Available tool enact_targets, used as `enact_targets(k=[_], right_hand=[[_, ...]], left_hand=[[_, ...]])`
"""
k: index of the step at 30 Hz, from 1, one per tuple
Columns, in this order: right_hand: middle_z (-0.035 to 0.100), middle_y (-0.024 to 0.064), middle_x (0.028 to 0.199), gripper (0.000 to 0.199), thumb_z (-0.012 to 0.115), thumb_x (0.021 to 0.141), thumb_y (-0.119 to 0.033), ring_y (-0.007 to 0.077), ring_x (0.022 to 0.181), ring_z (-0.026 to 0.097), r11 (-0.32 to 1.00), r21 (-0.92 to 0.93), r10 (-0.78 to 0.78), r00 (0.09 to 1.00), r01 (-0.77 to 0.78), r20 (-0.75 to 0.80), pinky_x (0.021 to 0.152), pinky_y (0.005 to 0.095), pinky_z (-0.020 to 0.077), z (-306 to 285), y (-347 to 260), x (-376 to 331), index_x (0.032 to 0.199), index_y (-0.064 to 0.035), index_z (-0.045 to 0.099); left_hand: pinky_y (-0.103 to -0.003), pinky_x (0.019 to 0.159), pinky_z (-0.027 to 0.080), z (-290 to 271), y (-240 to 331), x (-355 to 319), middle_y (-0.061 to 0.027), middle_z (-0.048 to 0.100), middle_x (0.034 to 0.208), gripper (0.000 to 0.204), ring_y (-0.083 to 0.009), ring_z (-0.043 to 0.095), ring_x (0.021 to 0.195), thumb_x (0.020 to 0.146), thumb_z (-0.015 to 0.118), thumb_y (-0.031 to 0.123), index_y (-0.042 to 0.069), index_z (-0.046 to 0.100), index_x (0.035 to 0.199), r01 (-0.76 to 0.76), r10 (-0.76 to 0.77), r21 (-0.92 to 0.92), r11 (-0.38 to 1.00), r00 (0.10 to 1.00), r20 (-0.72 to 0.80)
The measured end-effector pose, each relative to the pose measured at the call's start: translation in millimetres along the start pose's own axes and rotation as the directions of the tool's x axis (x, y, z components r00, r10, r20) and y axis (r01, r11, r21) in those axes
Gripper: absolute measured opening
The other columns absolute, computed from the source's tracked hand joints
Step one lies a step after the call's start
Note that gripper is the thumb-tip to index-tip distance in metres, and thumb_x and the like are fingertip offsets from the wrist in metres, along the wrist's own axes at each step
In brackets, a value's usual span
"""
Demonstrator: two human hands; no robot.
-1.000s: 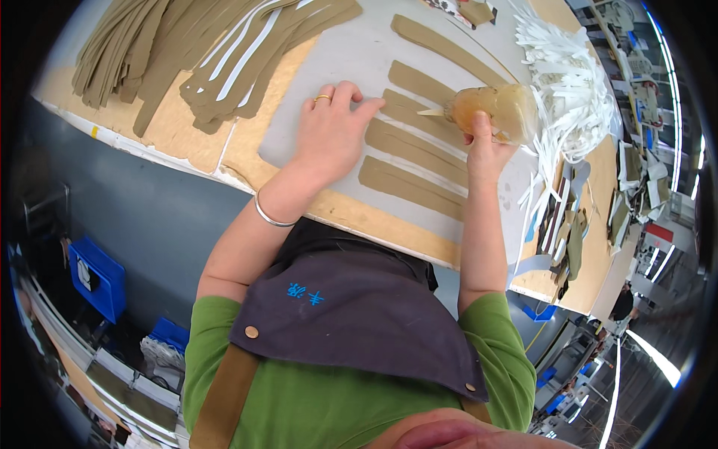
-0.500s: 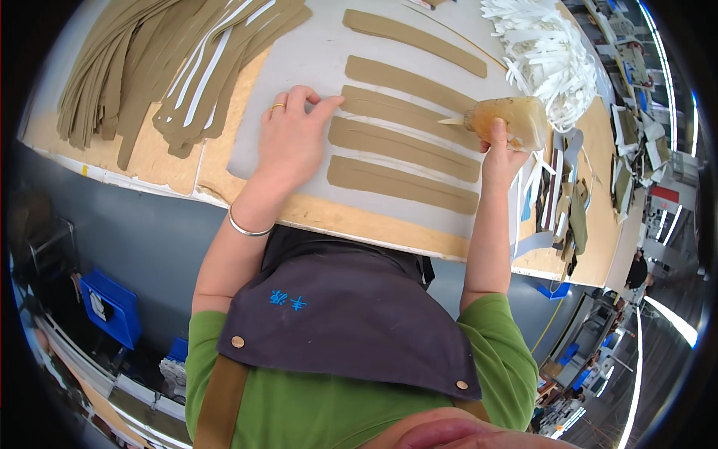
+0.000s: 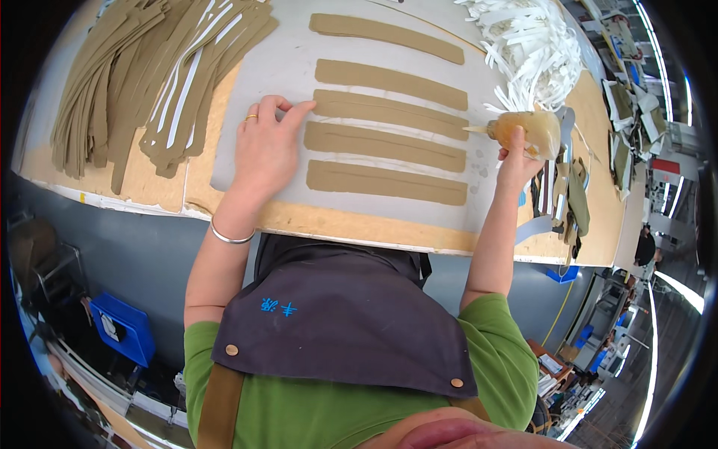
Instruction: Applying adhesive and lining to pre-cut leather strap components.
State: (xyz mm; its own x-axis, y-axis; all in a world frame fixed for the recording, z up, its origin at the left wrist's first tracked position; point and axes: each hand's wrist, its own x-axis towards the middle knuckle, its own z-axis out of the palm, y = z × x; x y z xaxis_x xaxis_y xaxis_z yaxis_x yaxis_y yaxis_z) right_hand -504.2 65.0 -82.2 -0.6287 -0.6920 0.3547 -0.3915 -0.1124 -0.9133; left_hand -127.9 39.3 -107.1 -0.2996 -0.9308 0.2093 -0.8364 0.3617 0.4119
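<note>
Several brown strips lie in parallel rows on a grey board (image 3: 247,82). My left hand (image 3: 268,150) is closed, its thumb and index finger pinched at the left end of the middle strip (image 3: 389,108). In my right hand (image 3: 516,166) is a squeeze bottle (image 3: 540,129) of amber liquid, held on its side. Its thin nozzle points left, at the right end of that same strip; whether it touches cannot be told. Thin lines run along the two strips nearest me, the upper one (image 3: 385,147) and the lower one (image 3: 385,183).
Long brown strips (image 3: 82,112) are piled at the table's left, with white strips (image 3: 182,97) among others beside them. A heap of white strips (image 3: 523,56) is at the far right. Dark and coloured scraps (image 3: 576,198) lie beyond my right hand. The table's front edge (image 3: 359,240) runs before my apron.
The bottle in my right hand has moved right along the middle strip, its nozzle now at the strip's end. My left hand stays at the left end. The whole view has shifted slightly.
</note>
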Motion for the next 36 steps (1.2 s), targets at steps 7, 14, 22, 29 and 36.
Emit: enact_targets(k=[7,14,22,29,36], right_hand=[[0.064,0.0063,0.092,0.05,0.056,0.093,-0.055,0.011,0.052,0.042,0.669,0.7,0.373,0.928,-0.249,-0.026,0.042,0.0206,0.0323,-28,-2,30,0.112,-0.0086,0.058],[0.062,0.0025,0.101,0.055,0.063,0.087,-0.059,0.012,0.06,0.046,0.662,0.664,0.284,0.936,-0.348,0.208,0.047,0.0222,0.0357,82,-41,12,0.12,-0.0152,0.054],[0.06,0.0073,0.087,0.035,0.067,0.093,-0.03,0.0124,0.058,0.054,0.865,0.439,0.065,0.921,-0.244,0.384,0.044,0.0257,0.0425,171,-46,-23,0.107,-0.0013,0.053],[0.06,0.0075,0.086,0.033,0.067,0.093,-0.028,0.0128,0.058,0.054,0.894,0.379,0.099,0.931,-0.238,0.351,0.045,0.0252,0.0428,180,-41,-29,0.106,-0.0003,0.054],[0.061,0.0081,0.089,0.034,0.066,0.094,-0.028,0.013,0.059,0.055,0.889,0.39,0.081,0.921,-0.24,0.381,0.045,0.0258,0.0428,179,-31,-23,0.111,-0.0023,0.052]], left_hand=[[-0.042,0.081,0.047,-25,-16,27,-0.0096,0.056,0.104,0.036,-0.0314,0.056,0.095,0.091,0.052,0.004,0.015,0.061,0.124,-0.013,0.035,-0.158,0.987,0.99,0.138],[-0.041,0.081,0.048,-17,-20,56,-0.0097,0.057,0.102,0.023,-0.0309,0.058,0.094,0.094,0.05,0.007,0.013,0.063,0.112,0.067,-0.04,-0.147,0.987,0.983,0.178],[-0.039,0.078,0.05,13,-27,57,-0.0081,0.056,0.1,0.031,-0.0292,0.057,0.094,0.089,0.054,0.001,0.017,0.065,0.113,-0.022,0.011,-0.189,0.982,0.998,-0.056],[-0.04,0.078,0.048,10,-24,63,-0.0076,0.054,0.101,0.04,-0.0283,0.056,0.095,0.083,0.053,-0.004,0.018,0.066,0.113,-0.012,0.002,-0.174,0.985,0.998,-0.057],[-0.04,0.082,0.046,17,-23,68,-0.0063,0.054,0.104,0.042,-0.0273,0.055,0.098,0.079,0.054,-0.005,0.019,0.067,0.111,-0.007,-0.002,-0.115,0.993,0.997,-0.083]])
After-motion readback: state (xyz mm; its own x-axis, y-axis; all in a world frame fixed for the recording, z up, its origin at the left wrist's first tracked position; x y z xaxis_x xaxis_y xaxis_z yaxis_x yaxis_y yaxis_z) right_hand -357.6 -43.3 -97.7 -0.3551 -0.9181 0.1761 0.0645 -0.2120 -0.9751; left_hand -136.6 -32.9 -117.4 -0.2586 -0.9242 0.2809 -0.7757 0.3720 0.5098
